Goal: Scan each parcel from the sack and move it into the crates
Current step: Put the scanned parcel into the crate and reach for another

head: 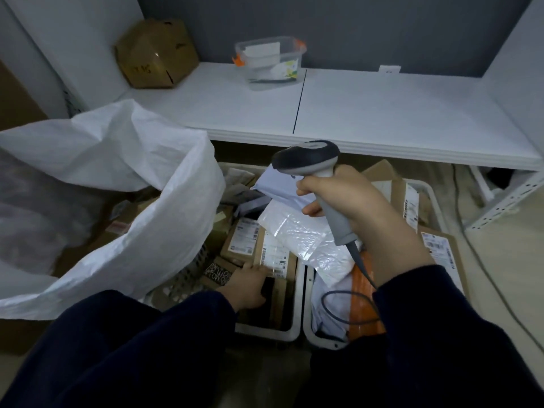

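Judging from how things lay, the job was well under way but not finished. The right hand (356, 213) had its fingers wrapped tight round the handle of a grey handheld barcode scanner (309, 160), whose head was lifted above the crates and faced away toward the shelf, not down at any label.

The left hand (247, 285) was low in the pale plastic crate on the left (265, 332). Its fingers lay close together on a brown cardboard parcel with a white label (272, 262); I could not tell whether the thumb hooked under the edge or the hand merely pressed it into place.

That crate already held several brown boxes. The pale plastic crate on the right (323, 343), touching it, was heaped with a crinkled white plastic mailer (297, 234), an orange flat packet (365, 293) and more labelled cartons.

To the left, the big white woven sack (132, 160) stood open, and brown boxes (117, 222) showed inside it. So a good share seemed sorted, yet more parcels remained to scan. With both crates nearly full, room looked like the coming difficulty.
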